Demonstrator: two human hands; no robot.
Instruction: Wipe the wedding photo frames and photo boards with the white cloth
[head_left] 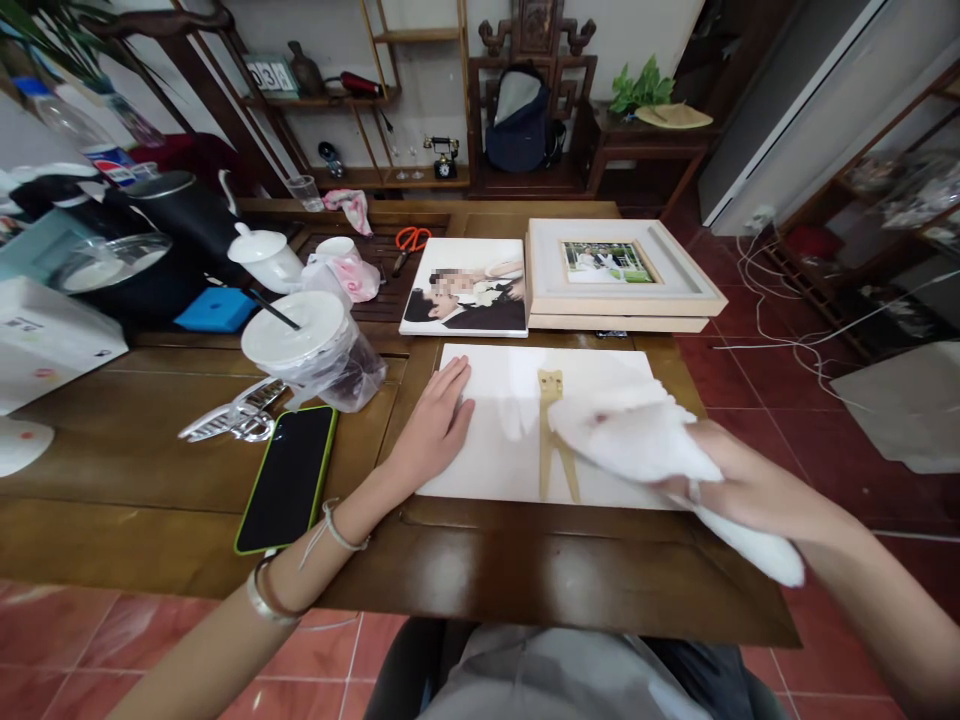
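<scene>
A white rectangular panel (480, 465) lies flat on the wooden table, with a gold two-legged stand (550, 390) on its upper face. My left hand (435, 430) rests on the panel's left edge, fingers stretched out and pointing away from me. On the right side, my right hand (731, 480) is closed around a white cloth (637, 440). The cloth is slightly blurred and lies over the panel's right part, covering some of the stand's right leg. One end of it hangs below my hand, past the panel's edge.
Beyond the panel lie a photo print (469, 310) and stacked picture frames (637, 312). Orange-handled scissors (412, 240) are behind. To the left are a phone (289, 480), a lidded drink cup (296, 335), a silver hair clip (240, 410) and a blue box (215, 309).
</scene>
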